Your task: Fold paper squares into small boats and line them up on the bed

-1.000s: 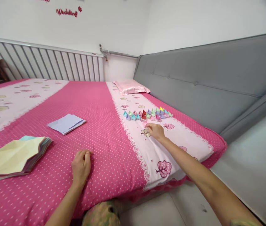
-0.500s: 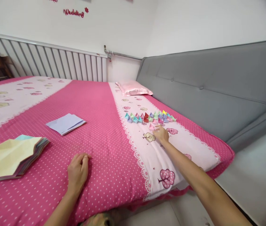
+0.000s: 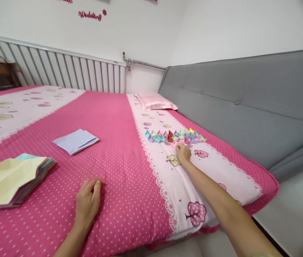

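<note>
My right hand (image 3: 183,152) reaches over the pale floral band of the bedspread, its fingers pinched on a small pink folded-paper boat (image 3: 175,144). The hand partly covers this boat. Just beyond it stand several small folded-paper boats (image 3: 157,138) in close rows, in blue, green, pink, red, yellow and purple. My left hand (image 3: 88,198) rests on the dotted pink bedspread with its fingers loosely bent and nothing in them. Ahead of my left hand lies a stack of pale lilac paper sheets (image 3: 73,141).
A thick stack of creased coloured paper (image 3: 9,178), cream on top, lies at the left. A pink pillow (image 3: 155,101) sits at the far end, beside the grey padded headboard (image 3: 237,85). A white radiator (image 3: 68,69) runs along the back wall. The bed's edge (image 3: 183,235) is close in front.
My right hand and the pink paper boat have moved slightly nearer to the rows of boats. The view has shifted a little. My left hand stays resting on the bed.
</note>
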